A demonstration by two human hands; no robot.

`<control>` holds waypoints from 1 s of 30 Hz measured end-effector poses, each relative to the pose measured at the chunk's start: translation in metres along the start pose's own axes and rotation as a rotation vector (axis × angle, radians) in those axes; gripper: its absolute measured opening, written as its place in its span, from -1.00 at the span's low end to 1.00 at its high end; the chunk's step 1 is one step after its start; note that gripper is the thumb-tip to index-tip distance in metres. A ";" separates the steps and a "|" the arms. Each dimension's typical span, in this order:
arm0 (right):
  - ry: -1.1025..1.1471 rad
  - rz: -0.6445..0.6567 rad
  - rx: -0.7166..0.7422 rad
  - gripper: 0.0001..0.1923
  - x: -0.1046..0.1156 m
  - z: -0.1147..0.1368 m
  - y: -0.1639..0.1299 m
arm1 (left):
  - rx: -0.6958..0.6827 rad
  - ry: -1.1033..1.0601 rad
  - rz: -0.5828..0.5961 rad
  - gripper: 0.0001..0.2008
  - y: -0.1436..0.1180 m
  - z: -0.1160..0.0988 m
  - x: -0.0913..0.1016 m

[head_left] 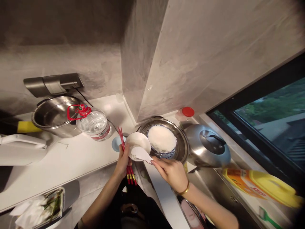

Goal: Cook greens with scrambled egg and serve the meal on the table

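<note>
My left hand (123, 162) is closed around the side of a white bowl (144, 139) and also grips several red chopsticks (121, 136) with gold bands near their lower ends. In my right hand (172, 173), pinched by its handle, is a white rice paddle (141, 153) whose head lies inside the bowl. Some white food seems to be in the bowl, partly hidden by the paddle. Just right of the bowl, a dish of white rice (162, 138) sits in a round metal steamer pot (184, 149).
A domed metal lid (202, 149) and a red-capped jar (188, 111) stand right of the pot. Further right is a yellow bottle (264, 186) beside the sink (214, 184). Leftward are a water jug (95, 125), a large metal pot (54, 116), a white kettle (22, 148) and an open bin (63, 203).
</note>
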State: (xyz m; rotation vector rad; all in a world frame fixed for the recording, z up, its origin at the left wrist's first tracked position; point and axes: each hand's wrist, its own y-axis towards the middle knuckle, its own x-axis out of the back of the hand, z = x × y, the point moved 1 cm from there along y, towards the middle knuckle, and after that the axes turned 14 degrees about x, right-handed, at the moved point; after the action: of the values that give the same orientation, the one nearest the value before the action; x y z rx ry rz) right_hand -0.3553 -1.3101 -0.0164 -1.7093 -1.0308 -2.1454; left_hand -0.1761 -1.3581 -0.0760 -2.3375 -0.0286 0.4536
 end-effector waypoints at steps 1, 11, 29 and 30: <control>-0.024 0.048 -0.012 -0.66 -0.004 0.001 0.003 | 0.001 0.015 0.005 -0.50 -0.001 0.000 -0.001; 0.170 0.117 -0.323 -0.62 0.023 -0.038 0.010 | 0.018 0.003 0.016 -0.50 0.001 -0.002 0.004; 0.224 0.322 -0.340 -0.58 -0.001 -0.007 0.020 | -0.045 0.012 -0.020 -0.51 0.002 0.007 -0.003; 0.195 0.300 -0.330 -0.59 0.001 -0.012 0.019 | -0.034 0.011 -0.012 -0.50 0.002 0.007 -0.002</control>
State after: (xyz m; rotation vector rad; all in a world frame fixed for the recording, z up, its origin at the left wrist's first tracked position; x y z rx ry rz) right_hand -0.3544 -1.3317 -0.0092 -1.6147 -0.3562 -2.3110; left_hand -0.1801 -1.3551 -0.0813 -2.3716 -0.0452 0.4380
